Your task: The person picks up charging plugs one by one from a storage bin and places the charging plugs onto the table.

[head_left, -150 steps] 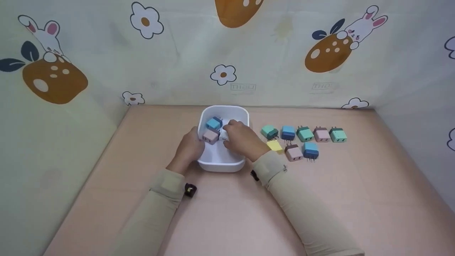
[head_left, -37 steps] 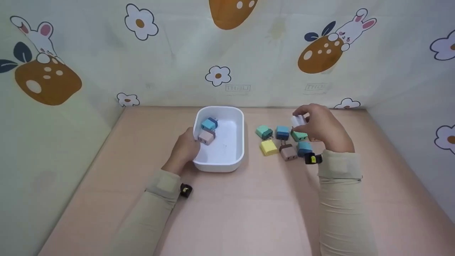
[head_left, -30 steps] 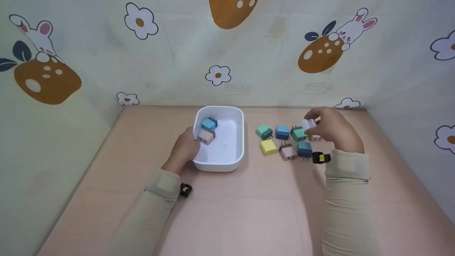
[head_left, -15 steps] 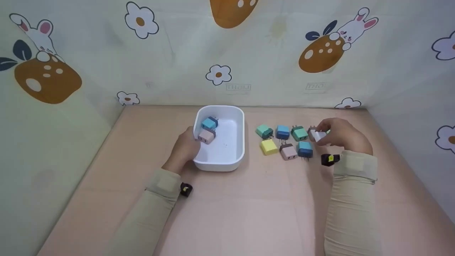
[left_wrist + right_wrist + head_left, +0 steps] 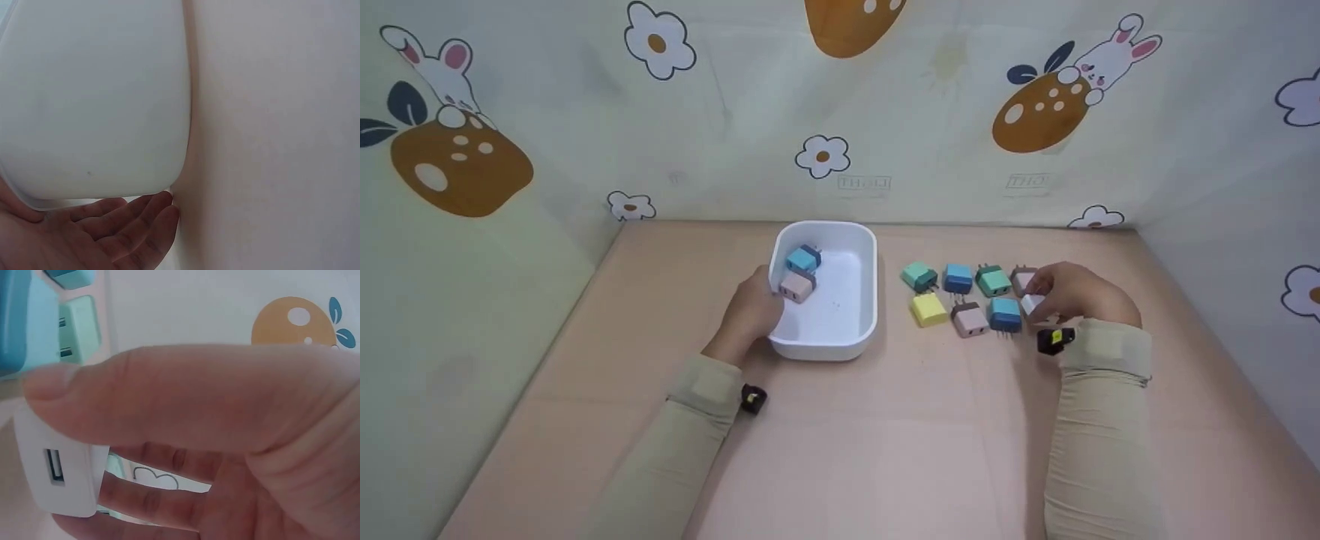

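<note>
My right hand (image 5: 1080, 292) pinches a white USB wall charger (image 5: 1032, 303) between thumb and fingers, low at the right end of the front row of chargers. Its USB port shows in the right wrist view, where my thumb (image 5: 169, 396) lies along the charger's side. Beside it is a blue charger (image 5: 1005, 314), and a pink charger (image 5: 1023, 280) lies just behind. My left hand (image 5: 750, 307) holds the left wall of a white plastic bin (image 5: 823, 351); in the left wrist view its fingers (image 5: 129, 230) lie against the outer wall. Inside the bin are a blue charger (image 5: 803, 259) and a pink charger (image 5: 797, 286).
On the table (image 5: 877, 450), the back row also has a green charger (image 5: 919, 276), a blue one and another green charger (image 5: 994, 281). In front lie a yellow charger (image 5: 928, 310) and a pink one. A patterned cloth (image 5: 735, 112) walls the back and sides.
My right hand has taken the white charger out of the bin, carried it right over the rows and lowered it beside the front blue charger. The left hand has stayed at the bin.
</note>
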Motion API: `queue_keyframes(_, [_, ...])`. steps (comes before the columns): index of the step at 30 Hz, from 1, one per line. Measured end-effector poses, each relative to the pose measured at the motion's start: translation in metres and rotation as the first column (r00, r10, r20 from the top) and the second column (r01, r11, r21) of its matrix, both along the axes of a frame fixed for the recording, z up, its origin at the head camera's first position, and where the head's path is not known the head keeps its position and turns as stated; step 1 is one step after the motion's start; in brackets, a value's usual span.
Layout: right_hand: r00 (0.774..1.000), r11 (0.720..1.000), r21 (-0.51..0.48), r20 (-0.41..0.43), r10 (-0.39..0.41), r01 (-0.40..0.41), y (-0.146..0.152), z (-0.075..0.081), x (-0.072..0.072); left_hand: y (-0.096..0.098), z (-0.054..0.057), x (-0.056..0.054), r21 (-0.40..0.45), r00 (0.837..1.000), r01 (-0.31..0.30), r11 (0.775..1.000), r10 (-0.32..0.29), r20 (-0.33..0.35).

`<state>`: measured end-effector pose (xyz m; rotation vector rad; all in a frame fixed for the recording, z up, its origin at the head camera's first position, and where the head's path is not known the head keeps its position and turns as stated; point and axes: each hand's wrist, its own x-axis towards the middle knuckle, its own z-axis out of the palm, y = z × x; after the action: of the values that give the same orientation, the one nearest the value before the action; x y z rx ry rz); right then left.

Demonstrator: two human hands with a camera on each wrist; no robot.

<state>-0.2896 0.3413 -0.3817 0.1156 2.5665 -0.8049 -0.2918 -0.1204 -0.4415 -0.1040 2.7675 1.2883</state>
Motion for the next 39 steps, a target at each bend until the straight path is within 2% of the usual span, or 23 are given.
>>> queue_keyframes(6, [1.000,0.999,0.049,0.016,-0.004,0.003,-0.001,-0.009,-0.001,0.001,-0.001,0.000,0.008,1.000,-0.008,1.000,0.008,0.000])
queue_keyframes(13, [1.000,0.997,0.080,0.022,-0.006,0.005,-0.001,-0.013,-0.003,0.002,-0.001,0.000,0.002,1.000,-0.010,1.000,0.010,-0.001])
queue_keyframes(18, [1.000,0.998,0.068,-0.001,0.011,-0.011,-0.001,-0.016,-0.004,0.002,-0.001,-0.001,0.006,1.000,-0.019,1.000,0.019,0.006])
queue_keyframes(31, [1.000,0.998,0.063,0.013,-0.007,0.006,-0.003,-0.020,-0.004,0.001,-0.001,0.000,0.019,1.000,-0.005,1.000,0.005,-0.001])
queue_keyframes(39, [1.000,0.999,0.035,-0.004,-0.013,0.013,-0.002,-0.016,-0.004,-0.001,-0.001,0.001,0.000,1.000,0.008,1.000,-0.008,-0.014])
